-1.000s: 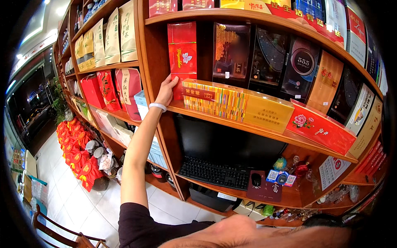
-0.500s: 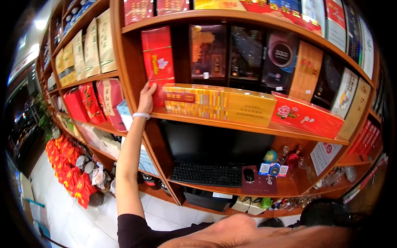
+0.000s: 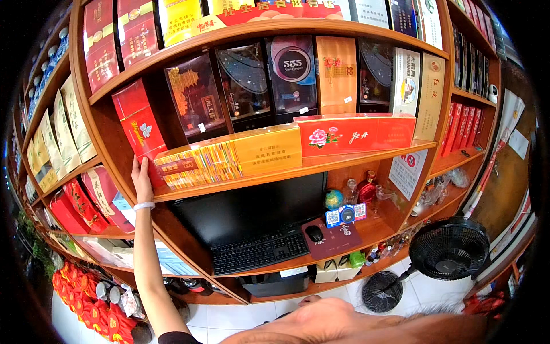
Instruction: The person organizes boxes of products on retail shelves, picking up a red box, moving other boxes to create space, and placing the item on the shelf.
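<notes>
My left hand (image 3: 141, 179) reaches up to the middle wooden shelf (image 3: 240, 184). Its fingers lie flat against the lower edge of a tall red box (image 3: 136, 127) that leans at the shelf's left end. A white band circles that wrist. To the right of the hand lies a long yellow carton with coloured stripes (image 3: 229, 157), and beyond it a long red carton with a flower (image 3: 355, 135). My right hand (image 3: 321, 316) sits low at the bottom edge with the forearm running off to the right; its fingers are hidden.
Upright dark and orange boxes (image 3: 286, 74) fill the shelf behind the cartons. Below are a black monitor (image 3: 252, 209), keyboard (image 3: 258, 252), mouse (image 3: 314, 233) and small globe (image 3: 334, 199). A black fan (image 3: 450, 247) stands on the white tiled floor. Red packages (image 3: 74, 281) are stacked at lower left.
The view has swung right and closer to the shelves, bringing the fan into sight. My left hand stays at the foot of the red box.
</notes>
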`<state>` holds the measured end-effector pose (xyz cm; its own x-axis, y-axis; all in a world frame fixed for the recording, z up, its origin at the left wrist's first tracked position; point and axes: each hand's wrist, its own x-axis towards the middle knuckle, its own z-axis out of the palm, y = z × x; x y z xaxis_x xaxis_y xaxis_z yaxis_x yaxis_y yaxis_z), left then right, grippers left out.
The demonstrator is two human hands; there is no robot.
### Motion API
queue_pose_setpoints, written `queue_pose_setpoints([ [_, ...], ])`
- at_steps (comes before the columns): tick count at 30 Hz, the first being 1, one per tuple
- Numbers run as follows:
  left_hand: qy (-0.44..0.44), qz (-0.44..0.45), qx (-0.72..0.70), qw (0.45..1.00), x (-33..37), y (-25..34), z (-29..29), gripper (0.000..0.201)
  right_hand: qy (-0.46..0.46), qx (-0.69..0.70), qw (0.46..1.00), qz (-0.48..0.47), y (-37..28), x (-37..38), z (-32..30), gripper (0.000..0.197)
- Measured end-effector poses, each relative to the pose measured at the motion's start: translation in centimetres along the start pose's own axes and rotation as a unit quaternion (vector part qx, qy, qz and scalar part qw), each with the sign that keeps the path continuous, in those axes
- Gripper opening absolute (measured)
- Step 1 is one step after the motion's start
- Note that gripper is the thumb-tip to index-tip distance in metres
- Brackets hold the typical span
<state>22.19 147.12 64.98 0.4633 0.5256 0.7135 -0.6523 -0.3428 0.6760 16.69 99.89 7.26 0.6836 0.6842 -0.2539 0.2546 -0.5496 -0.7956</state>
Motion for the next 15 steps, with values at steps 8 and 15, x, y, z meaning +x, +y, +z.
queue_pose_setpoints([
  [8, 0.076, 0.152, 0.289, 0.942, -1.8, 0.9, 0.5, 0.045, -0.042, 0.037, 0.998, 0.007, -3.0, -1.4, -2.4, 0.041],
  [15, 0.099, 0.254, 0.18, 0.945, -3.8, 7.2, 4.6, 0.039, -0.066, -0.028, 0.997, -0.028, -0.5, -0.2, -1.4, 0.039],
])
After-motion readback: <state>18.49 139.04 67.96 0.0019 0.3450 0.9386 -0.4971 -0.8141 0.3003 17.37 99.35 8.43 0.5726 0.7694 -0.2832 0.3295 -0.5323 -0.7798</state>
